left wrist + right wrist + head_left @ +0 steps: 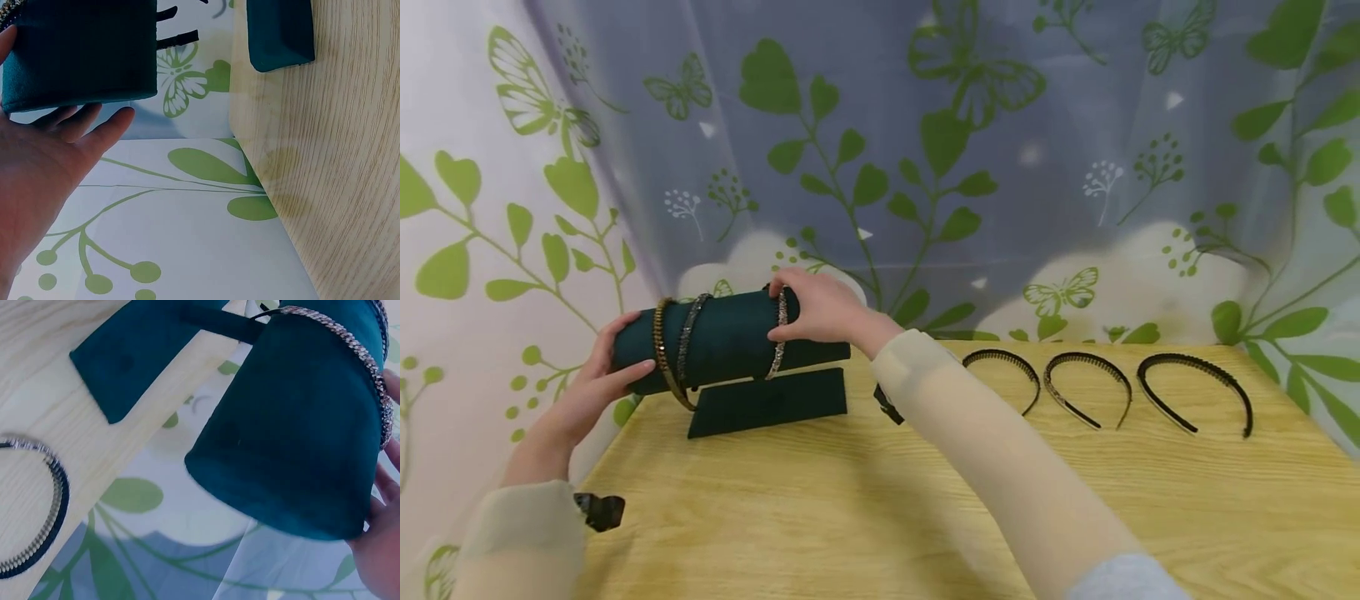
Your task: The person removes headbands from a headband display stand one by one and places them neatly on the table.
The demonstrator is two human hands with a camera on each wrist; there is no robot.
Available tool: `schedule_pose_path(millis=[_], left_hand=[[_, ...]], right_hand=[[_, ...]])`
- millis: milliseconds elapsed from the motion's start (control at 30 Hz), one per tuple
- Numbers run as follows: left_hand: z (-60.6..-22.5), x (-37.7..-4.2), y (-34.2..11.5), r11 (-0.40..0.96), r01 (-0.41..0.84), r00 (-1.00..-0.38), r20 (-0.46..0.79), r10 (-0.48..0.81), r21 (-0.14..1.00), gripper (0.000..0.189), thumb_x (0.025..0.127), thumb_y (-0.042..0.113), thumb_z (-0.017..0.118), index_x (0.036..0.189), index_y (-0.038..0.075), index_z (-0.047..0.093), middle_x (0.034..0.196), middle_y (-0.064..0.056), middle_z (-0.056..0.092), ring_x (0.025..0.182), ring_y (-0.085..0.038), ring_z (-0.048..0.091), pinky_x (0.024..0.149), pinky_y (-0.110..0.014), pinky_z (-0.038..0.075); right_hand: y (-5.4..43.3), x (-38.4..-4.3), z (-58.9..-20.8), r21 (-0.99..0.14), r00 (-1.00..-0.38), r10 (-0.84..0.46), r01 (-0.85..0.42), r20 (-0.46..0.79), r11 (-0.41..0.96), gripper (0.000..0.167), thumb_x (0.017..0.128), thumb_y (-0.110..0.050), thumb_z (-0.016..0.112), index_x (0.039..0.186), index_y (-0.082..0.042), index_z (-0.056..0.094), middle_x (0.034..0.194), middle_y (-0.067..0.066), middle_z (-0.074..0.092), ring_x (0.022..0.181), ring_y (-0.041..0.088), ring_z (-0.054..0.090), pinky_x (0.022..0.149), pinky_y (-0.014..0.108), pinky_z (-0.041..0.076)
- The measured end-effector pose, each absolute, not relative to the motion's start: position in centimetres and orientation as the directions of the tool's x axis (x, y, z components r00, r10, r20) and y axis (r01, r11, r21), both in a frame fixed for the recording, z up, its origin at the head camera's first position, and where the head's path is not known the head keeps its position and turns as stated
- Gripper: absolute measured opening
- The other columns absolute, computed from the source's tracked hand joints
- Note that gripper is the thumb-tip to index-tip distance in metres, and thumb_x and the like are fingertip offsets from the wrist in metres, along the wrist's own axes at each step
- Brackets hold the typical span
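A dark green velvet headband stand has a horizontal roll (735,335) above a flat base (767,404). Three headbands are on the roll: a gold one (661,346) toward the left, a dark glittery one (687,333) beside it, and a silvery sparkly one (778,354) near the right end. My left hand (580,392) holds the roll's left end, thumb in front; in the left wrist view its fingers lie along the end (81,62). My right hand (827,308) pinches the silvery headband between thumb and fingers, over the roll. Its fingertips are partly hidden in the right wrist view.
Three dark headbands lie in a row on the wooden table's right side: one (1018,364) partly behind my right sleeve, a middle one (1093,361) and a right one (1198,362). A leaf-patterned curtain (880,167) hangs behind the table (820,508).
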State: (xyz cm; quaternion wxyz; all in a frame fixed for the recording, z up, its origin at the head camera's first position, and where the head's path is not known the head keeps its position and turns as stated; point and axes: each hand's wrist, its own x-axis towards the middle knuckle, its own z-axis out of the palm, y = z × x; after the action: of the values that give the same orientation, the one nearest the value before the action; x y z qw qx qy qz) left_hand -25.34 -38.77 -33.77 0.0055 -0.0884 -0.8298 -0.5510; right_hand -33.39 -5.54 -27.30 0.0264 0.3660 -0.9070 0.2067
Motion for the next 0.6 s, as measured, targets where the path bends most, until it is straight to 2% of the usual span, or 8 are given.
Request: schedule_pose_path(millis=[100,167,300,433,600], left_hand=[[-33.7,-25.3,-38.7,0.389,0.142,-0.985,0.094,0.142,0.91,0.073,0.103,0.021,0.051,0.151,0.051,0.005,0.15,-0.024,0.002,0.125,-0.037,0.025,0.09,-0.046,0.037],[-33.7,-25.2,-38.8,0.391,0.139,-0.986,0.089,0.142,0.91,0.073,0.103,0.022,0.051,0.15,0.052,0.005,0.15,-0.024,0.001,0.126,-0.039,0.023,0.091,-0.052,0.033],[-33.9,-25.0,-38.9,0.401,0.138,-0.986,0.089,0.141,0.906,0.073,0.103,0.021,0.05,0.15,0.051,0.004,0.15,-0.024,0.001,0.126,-0.039,0.023,0.089,-0.045,0.035],[-33.8,-25.0,-38.9,0.398,0.137,-0.986,0.089,0.139,0.907,0.073,0.103,0.021,0.05,0.151,0.051,0.004,0.15,-0.024,0.001,0.125,-0.039,0.023,0.089,-0.046,0.035],[-33.6,-25.3,-38.7,0.394,0.148,-0.984,0.097,0.147,0.907,0.072,0.103,0.02,0.051,0.151,0.051,0.006,0.15,-0.022,0.002,0.125,-0.034,0.024,0.086,-0.036,0.037]], right_hand=[[-4.4,-33.6,-27.2,-0.366,-0.723,-0.662,-0.681,0.198,0.634,0.055,0.086,-0.045,0.072,0.13,-0.02,0.05,0.142,-0.003,0.045,0.114,0.017,0.052,0.092,0.032,0.042],[-3.7,-33.8,-27.3,-0.39,-0.724,-0.664,-0.676,0.188,0.626,0.056,0.086,-0.044,0.073,0.131,-0.02,0.05,0.143,-0.002,0.044,0.12,0.017,0.049,0.095,0.034,0.04],[-2.4,-34.0,-27.4,-0.443,-0.74,-0.654,-0.644,0.155,0.624,0.058,0.086,-0.044,0.072,0.134,-0.022,0.047,0.148,-0.003,0.037,0.128,0.017,0.044,0.098,0.037,0.039],[-1.4,-34.1,-27.3,-0.473,-0.75,-0.646,-0.624,0.141,0.622,0.065,0.086,-0.044,0.072,0.14,-0.023,0.044,0.152,-0.003,0.032,0.133,0.018,0.039,0.101,0.038,0.037],[-0.8,-34.5,-27.8,-0.477,-0.731,-0.662,-0.647,0.167,0.594,0.076,0.086,-0.046,0.072,0.148,-0.021,0.037,0.154,-0.002,0.029,0.138,0.018,0.032,0.106,0.04,0.033]])
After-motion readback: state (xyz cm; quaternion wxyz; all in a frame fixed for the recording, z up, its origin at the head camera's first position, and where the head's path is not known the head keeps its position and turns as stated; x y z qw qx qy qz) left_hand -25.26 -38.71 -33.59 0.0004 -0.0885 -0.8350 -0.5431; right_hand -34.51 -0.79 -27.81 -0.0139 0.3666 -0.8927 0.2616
